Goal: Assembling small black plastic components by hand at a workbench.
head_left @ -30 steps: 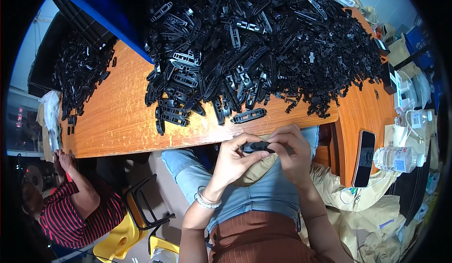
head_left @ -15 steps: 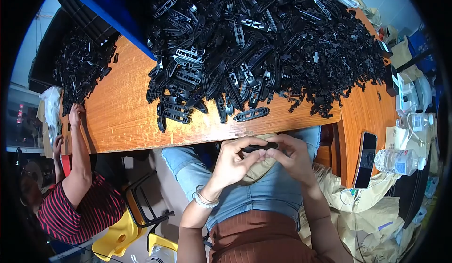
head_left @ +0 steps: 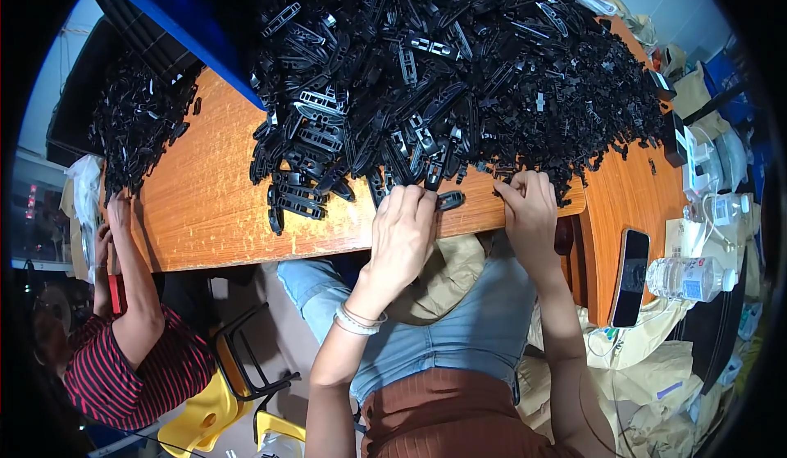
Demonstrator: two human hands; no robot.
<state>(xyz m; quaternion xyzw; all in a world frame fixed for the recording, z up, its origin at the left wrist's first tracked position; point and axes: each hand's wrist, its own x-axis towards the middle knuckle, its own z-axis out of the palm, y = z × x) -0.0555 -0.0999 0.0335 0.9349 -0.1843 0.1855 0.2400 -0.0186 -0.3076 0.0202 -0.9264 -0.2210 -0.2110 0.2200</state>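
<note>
Just past my left hand [head_left: 403, 227], whose fingers curl down narrow on the wooden table [head_left: 213, 212] edge, a black plastic clip [head_left: 449, 200] lies touching my fingertips, though I can't tell if I truly grip it. Further right, my right hand [head_left: 529, 212] rests with fingers loosely spread, empty, its tips at the foot of the big pile of black parts [head_left: 459, 72]. Judging by that heap beyond my fingers, most of the sorting is left.

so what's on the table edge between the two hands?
Head view: one loose black plastic clip lies by the left hand; from there to the right hand it's bare wooden table.
</note>
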